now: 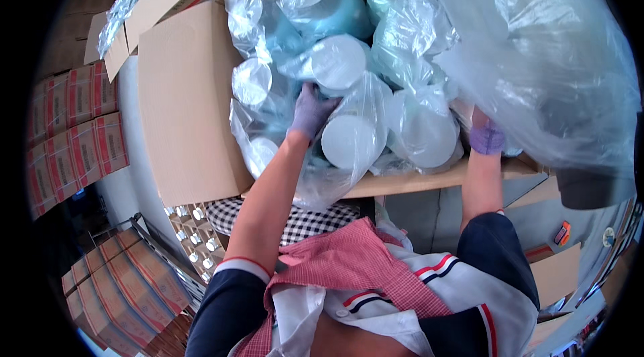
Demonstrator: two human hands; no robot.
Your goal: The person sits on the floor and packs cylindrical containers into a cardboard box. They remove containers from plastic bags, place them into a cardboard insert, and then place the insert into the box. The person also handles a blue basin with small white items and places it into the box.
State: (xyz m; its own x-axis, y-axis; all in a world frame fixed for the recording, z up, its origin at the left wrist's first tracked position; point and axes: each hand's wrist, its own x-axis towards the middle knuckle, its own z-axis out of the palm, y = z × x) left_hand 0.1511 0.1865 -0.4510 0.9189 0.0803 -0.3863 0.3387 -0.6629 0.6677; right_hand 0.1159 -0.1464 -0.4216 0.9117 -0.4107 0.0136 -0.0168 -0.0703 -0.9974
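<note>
A large open cardboard box [419, 181] holds several clear plastic bags around round, pale-ended cylinders; what they contain I cannot make out. My left hand [312, 113], in a thin purple glove, reaches into the middle of the box. Its thumb and fingers close on a bagged cylinder [339, 63], with the fingertips partly hidden. Just right of that hand lies another bagged cylinder [349, 142]. My right hand [486, 134], gloved the same way, goes down at the box's right side beside a bagged cylinder [429, 136]. Plastic and the box contents hide its fingers.
A big loose sheet of clear plastic [537, 55] spreads over the box's right side. The box's left flap [191, 105] is folded outward. White-capped bottles [196, 238] stand in a divided carton at lower left. Stacked cartons [77, 136] line the left.
</note>
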